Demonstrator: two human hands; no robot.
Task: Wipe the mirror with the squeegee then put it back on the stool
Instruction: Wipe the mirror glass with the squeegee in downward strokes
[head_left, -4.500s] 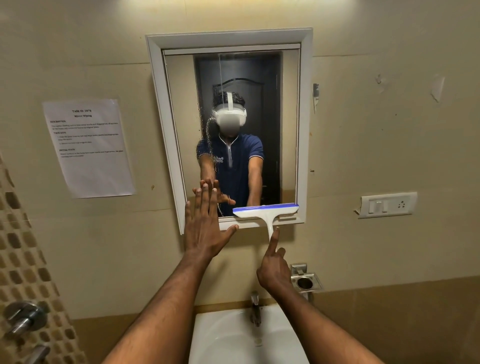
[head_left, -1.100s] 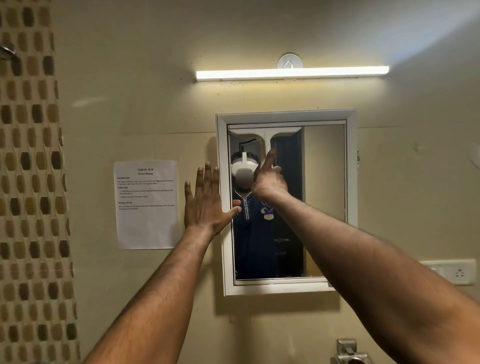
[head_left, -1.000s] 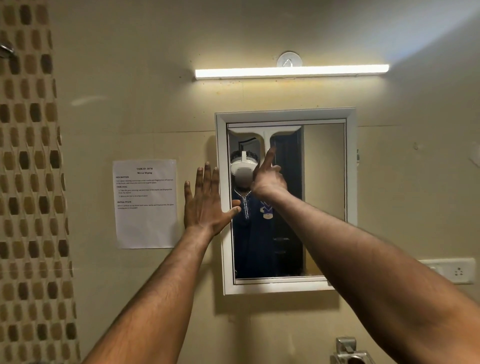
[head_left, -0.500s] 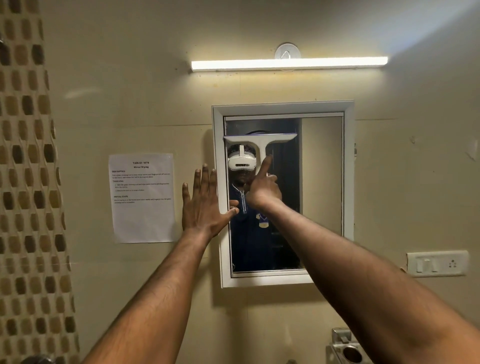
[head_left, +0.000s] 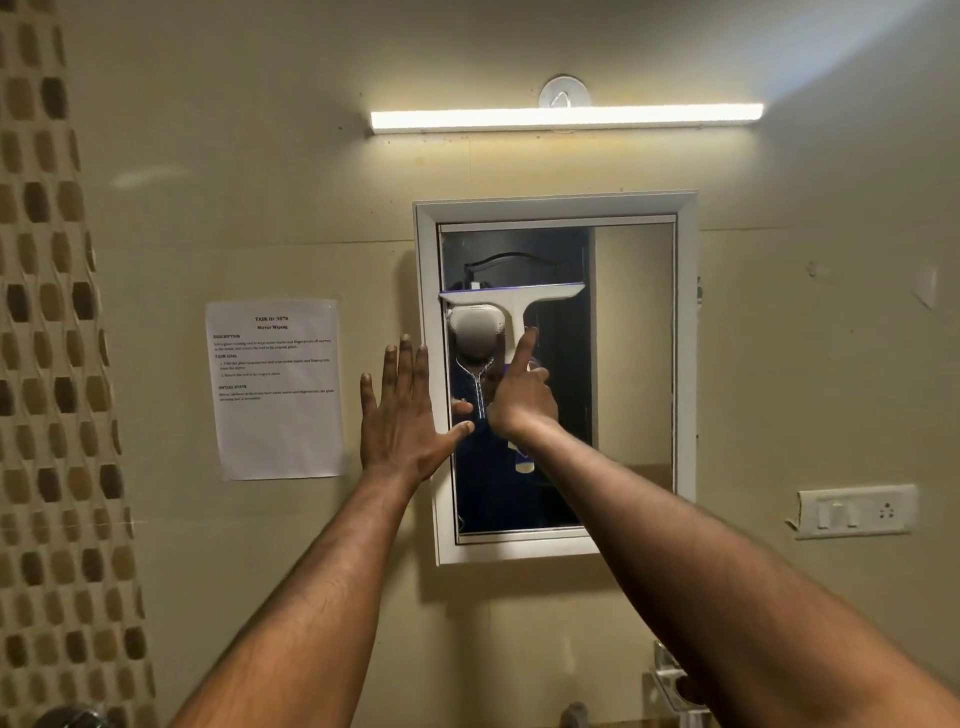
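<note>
the squeegee (head_left: 511, 301) has come down the mirror (head_left: 634, 364): a second ago its blade lay against the top edge of the glass, half a second ago a little lower, and now it sits about a third of the way down, on the left part. the right hand (head_left: 522, 397) gripping its handle has dropped with it. four and a half seconds ago the blade was at the mirror's bottom right.
</note>
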